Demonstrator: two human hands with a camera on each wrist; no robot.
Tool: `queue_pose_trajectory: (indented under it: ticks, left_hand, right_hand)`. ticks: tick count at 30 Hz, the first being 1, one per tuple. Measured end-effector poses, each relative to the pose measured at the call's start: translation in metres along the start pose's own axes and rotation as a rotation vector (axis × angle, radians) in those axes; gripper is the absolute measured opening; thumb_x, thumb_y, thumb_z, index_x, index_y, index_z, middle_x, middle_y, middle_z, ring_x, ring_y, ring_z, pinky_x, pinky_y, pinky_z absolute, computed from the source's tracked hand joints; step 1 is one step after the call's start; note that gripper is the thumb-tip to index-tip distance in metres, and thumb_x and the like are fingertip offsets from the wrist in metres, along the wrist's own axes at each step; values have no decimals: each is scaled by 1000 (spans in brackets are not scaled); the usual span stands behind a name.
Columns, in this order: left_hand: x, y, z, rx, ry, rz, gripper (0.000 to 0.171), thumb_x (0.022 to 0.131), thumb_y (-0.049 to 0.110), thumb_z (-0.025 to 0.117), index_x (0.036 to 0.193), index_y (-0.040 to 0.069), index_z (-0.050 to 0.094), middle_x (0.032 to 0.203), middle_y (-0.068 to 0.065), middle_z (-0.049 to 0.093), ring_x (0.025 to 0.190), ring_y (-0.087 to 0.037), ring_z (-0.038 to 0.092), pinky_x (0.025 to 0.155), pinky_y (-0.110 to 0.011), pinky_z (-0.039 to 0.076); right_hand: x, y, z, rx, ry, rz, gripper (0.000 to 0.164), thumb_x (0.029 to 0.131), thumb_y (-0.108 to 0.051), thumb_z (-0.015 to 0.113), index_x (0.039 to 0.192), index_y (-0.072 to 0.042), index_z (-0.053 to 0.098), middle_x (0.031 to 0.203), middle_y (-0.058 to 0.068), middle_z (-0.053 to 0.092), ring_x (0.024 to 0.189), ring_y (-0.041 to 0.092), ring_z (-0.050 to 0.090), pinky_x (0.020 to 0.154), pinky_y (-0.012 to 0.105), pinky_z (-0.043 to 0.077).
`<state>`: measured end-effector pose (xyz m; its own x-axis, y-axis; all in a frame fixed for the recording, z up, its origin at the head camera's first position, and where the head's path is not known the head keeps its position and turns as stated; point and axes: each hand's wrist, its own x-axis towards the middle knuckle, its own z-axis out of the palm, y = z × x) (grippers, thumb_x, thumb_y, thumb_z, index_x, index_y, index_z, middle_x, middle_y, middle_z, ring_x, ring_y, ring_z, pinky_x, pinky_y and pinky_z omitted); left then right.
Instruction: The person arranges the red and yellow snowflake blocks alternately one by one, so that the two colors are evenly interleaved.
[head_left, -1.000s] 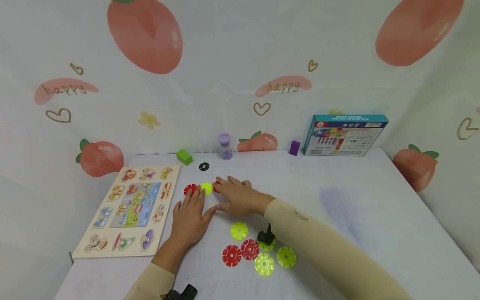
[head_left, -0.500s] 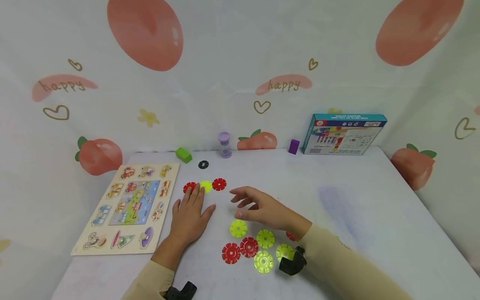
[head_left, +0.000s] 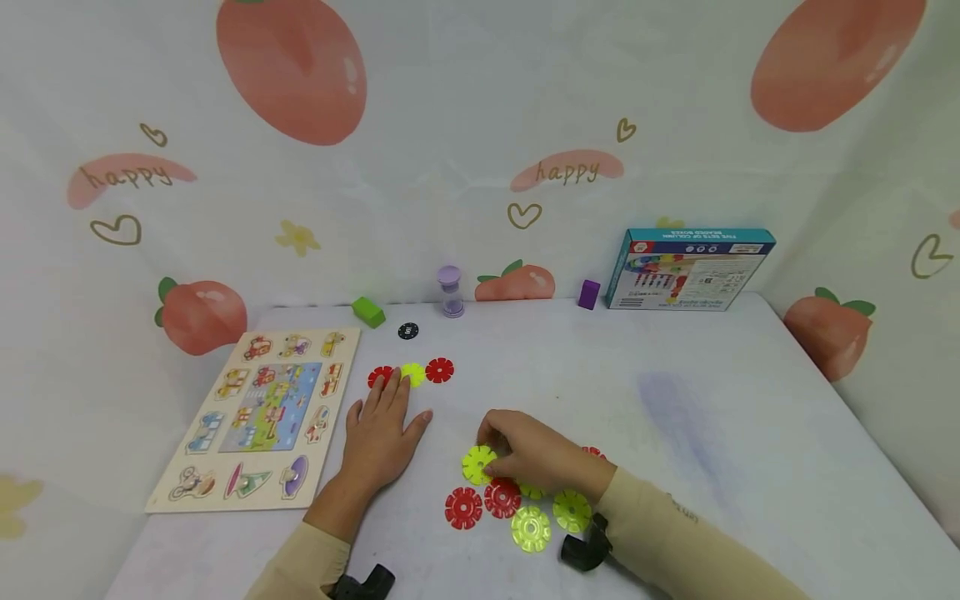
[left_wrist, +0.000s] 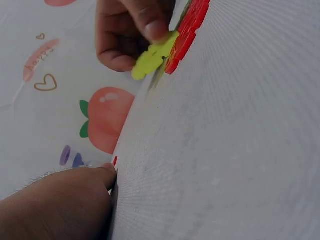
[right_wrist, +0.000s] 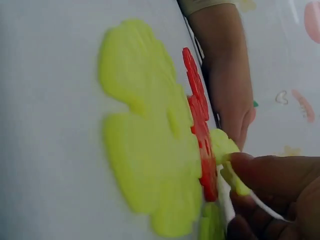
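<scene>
My right hand (head_left: 528, 450) pinches a yellow notched plastic disc (head_left: 477, 465) between thumb and fingers; the left wrist view shows that yellow disc (left_wrist: 154, 56) tilted up off the table. Flat on the table, my left hand (head_left: 381, 437) rests with its fingertips on a red notched disc (head_left: 380, 376) and at the edge of a yellow one (head_left: 412, 374). Another red disc (head_left: 439, 370) lies just right of these, in a row with them. Below my right hand is a loose group with red discs (head_left: 463, 507) and yellow discs (head_left: 531, 528); the hand partly hides some.
A wooden knob puzzle board (head_left: 255, 417) lies at the left. Along the back stand a green block (head_left: 368, 312), a purple hourglass (head_left: 451, 292), a purple block (head_left: 588, 294) and a boxed toy (head_left: 690, 271). A black round chip (head_left: 408, 331) lies near the hourglass.
My right hand has left the red disc at the row's right end, come back toward the loose group and taken hold of a yellow disc. The left hand has stayed in place.
</scene>
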<state>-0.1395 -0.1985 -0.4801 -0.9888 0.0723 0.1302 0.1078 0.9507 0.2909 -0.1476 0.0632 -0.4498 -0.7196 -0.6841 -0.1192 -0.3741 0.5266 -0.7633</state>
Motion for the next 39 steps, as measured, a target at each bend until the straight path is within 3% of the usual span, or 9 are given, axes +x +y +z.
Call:
queue_pose_trajectory:
  ticks: [4, 12, 15, 19, 23, 28, 33, 39]
  left_hand:
    - [0, 0, 0, 3, -1, -1, 77, 91, 52, 55, 151, 11, 29, 156, -10, 21, 143, -32, 9, 106, -62, 10]
    - [0, 0, 1, 3, -11, -3, 78, 91, 54, 54, 151, 11, 29, 157, -9, 20, 143, -32, 9, 106, -62, 10]
    - [0, 0, 1, -1, -14, -2, 78, 91, 54, 54, 151, 11, 29, 157, -10, 20, 143, -32, 9, 106, -62, 10]
    - [0, -2, 1, 0, -12, 0, 79, 91, 54, 54, 152, 12, 28, 157, -9, 20, 143, -32, 8, 106, -62, 10]
    - [1, -3, 1, -4, 5, 7, 79, 90, 53, 55, 151, 11, 29, 157, -10, 20, 143, -32, 9, 105, -63, 10]
    - [1, -5, 2, 3, 14, 11, 78, 91, 54, 54, 151, 11, 29, 156, -10, 21, 143, -32, 9, 105, -63, 11]
    - [1, -5, 3, -4, 13, 12, 78, 90, 54, 55, 151, 11, 30, 156, -10, 21, 143, -32, 10, 105, -63, 11]
    - [1, -2, 2, 0, 2, 7, 78, 91, 54, 54, 151, 12, 29, 157, -9, 21, 143, -32, 9, 106, -63, 11]
  right_hand:
    - [9, -2, -12, 166, 52, 71, 17, 89, -22, 69, 102, -24, 59, 89, -2, 59, 82, 16, 56, 69, 30, 51]
    - [52, 8, -52, 334, 311, 161, 8, 92, -6, 63, 99, -8, 62, 92, 7, 61, 81, 21, 63, 73, 37, 54]
    - [67, 15, -57, 251, 336, 194, 13, 90, -5, 64, 103, -7, 64, 95, 5, 62, 86, 19, 59, 75, 33, 53]
    - [80, 21, -56, 5, 275, 192, 21, 88, -7, 67, 109, -9, 65, 100, 2, 58, 92, 17, 53, 82, 30, 48]
    - [83, 18, -52, -209, 234, 178, 27, 87, -14, 69, 114, -13, 65, 107, 5, 50, 98, 19, 50, 91, 35, 44]
    - [84, 14, -49, -366, 244, 208, 43, 87, -24, 70, 127, -15, 58, 114, 6, 47, 103, 20, 50, 96, 36, 43]
    - [90, 16, -50, -406, 250, 237, 45, 87, -27, 71, 127, -11, 59, 112, 5, 49, 99, 19, 50, 94, 34, 44]
    - [101, 16, -50, -349, 222, 243, 38, 87, -27, 72, 120, -12, 61, 111, 4, 51, 97, 18, 50, 92, 33, 44]
